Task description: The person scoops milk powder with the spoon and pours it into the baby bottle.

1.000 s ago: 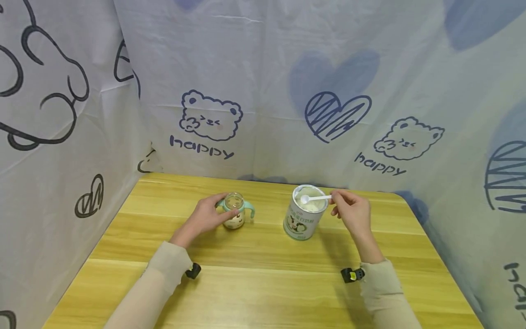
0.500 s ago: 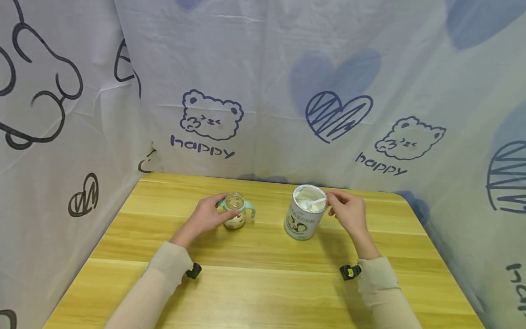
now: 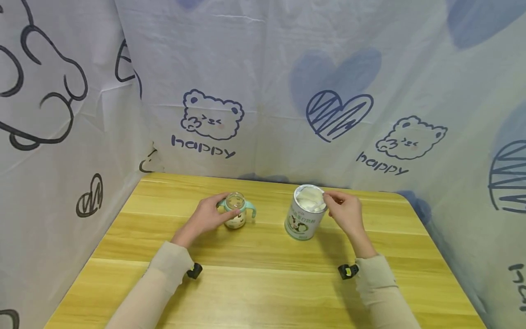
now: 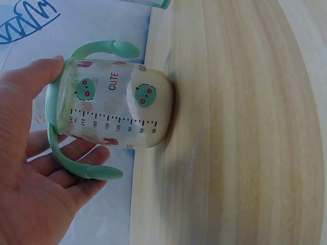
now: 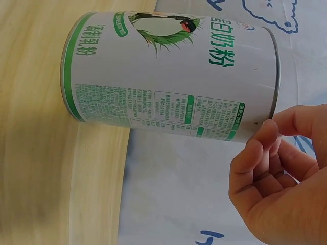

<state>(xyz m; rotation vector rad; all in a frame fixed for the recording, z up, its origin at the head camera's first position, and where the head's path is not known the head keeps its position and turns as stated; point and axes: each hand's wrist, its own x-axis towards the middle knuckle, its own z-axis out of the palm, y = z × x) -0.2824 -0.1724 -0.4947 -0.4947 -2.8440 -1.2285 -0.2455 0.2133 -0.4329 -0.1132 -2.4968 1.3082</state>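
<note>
A clear baby bottle (image 4: 110,104) with green side handles and pale powder in its base stands on the table at centre left. My left hand (image 3: 207,214) grips it around the collar, thumb on one side and fingers on the other. To its right is an open milk powder can (image 3: 302,224), white with green print. My right hand (image 3: 347,214) is at the can's right rim, thumb and fingertips pinching the handle of a white scoop (image 3: 320,204). The scoop's bowl is down in the powder (image 3: 309,204), mostly hidden. In the right wrist view the can hides the scoop.
Both containers stand toward the back of a wooden table (image 3: 255,283). A white printed cloth (image 3: 271,151) hangs right behind the table and along its sides. Each wrist wears a small black camera, the left camera (image 3: 194,270) and the right camera (image 3: 348,271).
My right hand has moved left to the can's rim, and the scoop has gone from above the opening down into the powder. The left hand and bottle have stayed in place.
</note>
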